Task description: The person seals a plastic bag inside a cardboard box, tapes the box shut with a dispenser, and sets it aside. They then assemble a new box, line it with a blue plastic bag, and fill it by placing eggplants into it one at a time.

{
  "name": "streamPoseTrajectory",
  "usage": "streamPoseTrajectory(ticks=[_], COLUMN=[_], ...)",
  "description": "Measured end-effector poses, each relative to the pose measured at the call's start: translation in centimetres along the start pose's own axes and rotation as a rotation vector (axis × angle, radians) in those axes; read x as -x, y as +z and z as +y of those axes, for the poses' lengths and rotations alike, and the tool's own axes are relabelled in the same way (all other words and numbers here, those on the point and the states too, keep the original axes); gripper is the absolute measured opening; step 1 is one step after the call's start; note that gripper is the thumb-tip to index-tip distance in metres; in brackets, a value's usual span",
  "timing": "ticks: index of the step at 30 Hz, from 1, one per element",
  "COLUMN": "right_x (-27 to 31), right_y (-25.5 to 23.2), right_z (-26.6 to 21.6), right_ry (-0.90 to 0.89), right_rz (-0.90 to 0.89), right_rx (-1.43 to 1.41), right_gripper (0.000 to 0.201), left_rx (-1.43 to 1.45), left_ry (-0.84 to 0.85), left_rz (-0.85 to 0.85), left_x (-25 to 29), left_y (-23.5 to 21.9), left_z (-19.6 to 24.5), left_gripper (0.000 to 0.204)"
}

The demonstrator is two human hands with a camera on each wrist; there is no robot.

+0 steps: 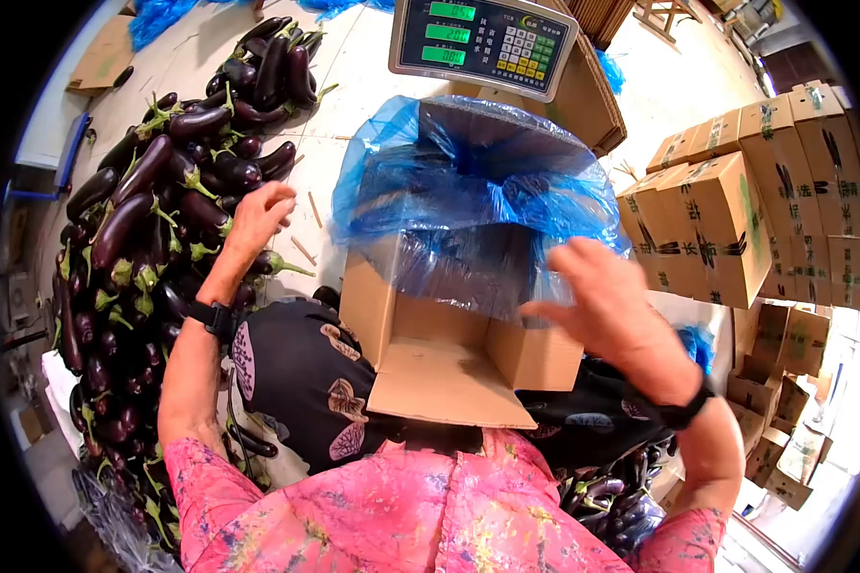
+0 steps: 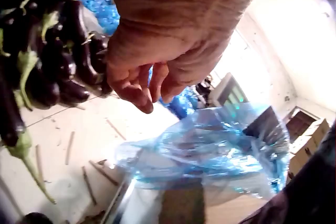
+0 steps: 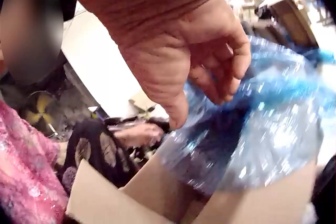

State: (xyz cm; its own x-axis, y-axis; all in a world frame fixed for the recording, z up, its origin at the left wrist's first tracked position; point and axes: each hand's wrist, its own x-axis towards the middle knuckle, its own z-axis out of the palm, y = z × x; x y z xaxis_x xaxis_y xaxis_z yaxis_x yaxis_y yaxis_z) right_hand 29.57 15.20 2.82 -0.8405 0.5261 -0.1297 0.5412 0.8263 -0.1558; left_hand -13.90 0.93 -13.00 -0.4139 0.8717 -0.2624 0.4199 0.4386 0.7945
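Firstly, hands, two: left hand [image 1: 258,224], fingers loosely bent, carrying nothing; right hand [image 1: 607,301], thumb spread from half-bent fingers, likewise carrying nothing, though whether its fingertips touch plastic cannot be told.

Carton [image 1: 449,396], one, brown: between the two hands and nearer the body than the left.

Liner [image 1: 377,181], one, blue, see-through: draped over the carton's far part, just beside the right hand's fingers.

Eggplants [image 1: 129,229], one large heap, too many to count: under and left of the left hand. A smaller lot [image 1: 631,487] lies bodyward of the right hand, near that elbow.

Scale [image 1: 487,48], one, three green readouts: beyond both hands.

Stacked cartons [image 1: 702,224], several: right of the right hand.

Edges and room: a strip of pale floor [image 1: 320,177], scattered with dry stalks, separates the left hand from the liner; the carton's mouth lies bare between the wrists.

Orientation: carton's near flap points toward the torso; its long axis appears to run from the lap outward to the scale.
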Motion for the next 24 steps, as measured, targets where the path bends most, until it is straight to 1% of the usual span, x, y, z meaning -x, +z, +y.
streamPoseTrajectory(ticks=[1,3,5,6,9,10,13,14,15,16,17,19,21,22,23,24], right_x=[-0.6,-1.5,-1.8,-2.1,-1.8,-1.6,-1.0,-0.6,-0.3,0.2,0.6,1.3,1.9,2.3,2.8,3.6], right_y=[2.0,7.1,11.6,11.9,11.1,9.3,5.1,3.2,1.6,0.1,-1.2,-2.3,-2.7,-3.1,-3.6,-5.0], right_z=[-1.7,-3.2,-2.3,-2.2,-1.0,-1.2,-2.3,-2.9,-3.8,-4.6,-5.2,-6.1,-6.8,-7.0,-7.3,-7.7], right_ry=[-0.082,-0.226,-0.242,-0.250,-0.196,-0.195,0.058,0.066,0.101,0.138,0.178,0.170,0.172,0.102,0.034,0.055], right_rz=[0.033,0.070,0.046,0.030,-0.012,0.024,-0.053,-0.013,-0.008,-0.003,0.003,0.048,0.089,0.089,0.091,-0.024], right_rx=[-0.006,0.246,0.485,0.608,0.283,0.121,-0.483,-0.721,-0.827,-0.932,-1.037,-1.094,-1.182,-1.128,-1.073,-1.047], right_gripper=[0.041,0.031,0.024,0.020,0.025,0.020,0.017,0.011,0.010,0.008,0.007,0.009,0.010,0.012,0.013,0.013], left_rx=[0.044,0.063,0.019,0.013,0.004,-0.032,-0.225,-0.288,-0.352,-0.335,-0.334,-0.328,-0.378,-0.405,-0.506,-0.607], left_ry=[-0.006,0.049,0.127,0.147,0.298,0.297,0.543,0.656,0.767,0.784,0.812,0.877,0.906,0.918,0.913,0.906], left_rz=[-0.039,-0.128,-0.164,-0.189,-0.215,-0.295,-0.461,-0.478,-0.497,-0.551,-0.538,-0.510,-0.405,-0.351,-0.385,-0.421], left_x=[0.4,1.1,2.0,2.2,3.4,3.6,5.0,5.3,5.7,6.5,7.2,8.3,8.6,8.7,8.3,7.5], left_y=[-0.1,0.3,0.6,0.6,0.3,0.0,-0.5,-0.2,0.2,0.7,1.5,3.6,6.0,6.8,6.9,6.7], left_z=[2.6,6.3,9.4,10.1,12.1,13.2,16.8,17.3,17.9,18.8,19.3,20.0,20.1,19.9,19.4,18.9], left_gripper=[0.031,0.036,0.037,0.038,0.043,0.052,0.064,0.072,0.079,0.089,0.092,0.096,0.078,0.069,0.057,0.046])
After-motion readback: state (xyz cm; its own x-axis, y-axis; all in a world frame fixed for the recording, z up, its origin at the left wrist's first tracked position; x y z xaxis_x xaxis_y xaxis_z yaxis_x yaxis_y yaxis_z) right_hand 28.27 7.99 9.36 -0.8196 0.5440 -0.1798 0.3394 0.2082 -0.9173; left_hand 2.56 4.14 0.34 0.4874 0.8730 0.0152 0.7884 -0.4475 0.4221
